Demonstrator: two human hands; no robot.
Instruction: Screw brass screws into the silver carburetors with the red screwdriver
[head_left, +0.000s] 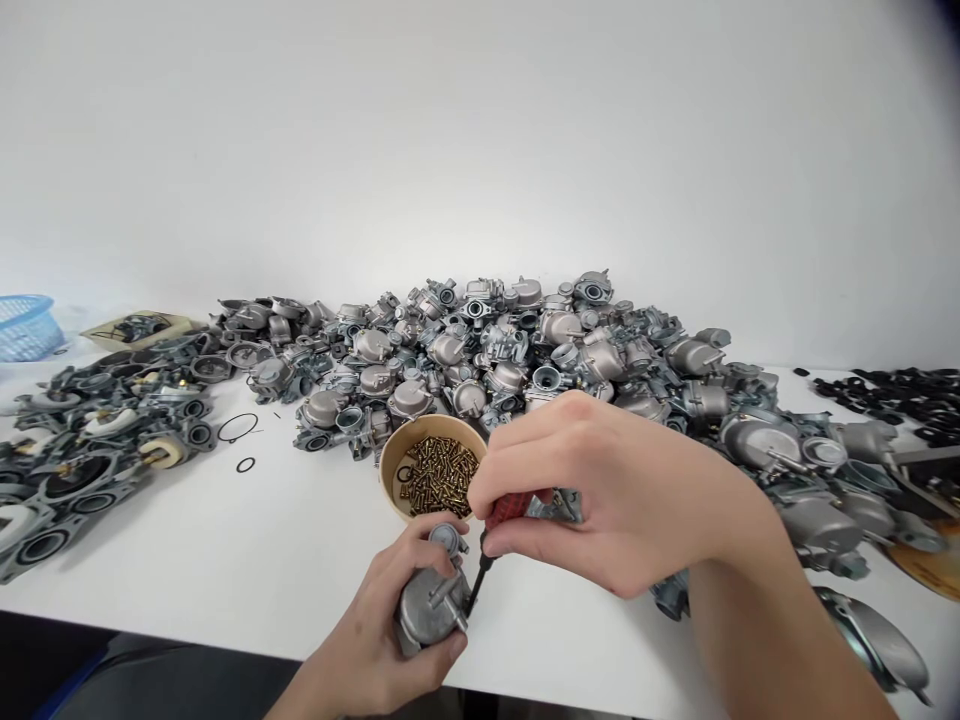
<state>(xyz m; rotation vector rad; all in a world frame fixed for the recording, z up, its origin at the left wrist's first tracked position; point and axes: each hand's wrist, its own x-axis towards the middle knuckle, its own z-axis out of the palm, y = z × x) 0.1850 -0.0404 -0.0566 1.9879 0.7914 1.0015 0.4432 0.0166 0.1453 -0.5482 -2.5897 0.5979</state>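
My left hand (390,620) is wrapped round a grey metal carburetor (431,605) near the table's front edge, its rounded bowl facing up. In my right hand (592,490) is a screwdriver (510,508) with a red handle and a dark shaft. The shaft slants down to the right side of the carburetor's bowl, where its tip is hard to make out. Just behind the carburetor stands a round tan tub (388,470) holding many small brass screws (442,475) and a black ring.
A large heap of carburetors (487,350) spans the back and right. Opened carburetor bodies (97,440) lie at left, near black rubber rings (246,464) and a blue basket (28,328). Black parts (900,395) lie far right. A white wall (480,140) rises behind.
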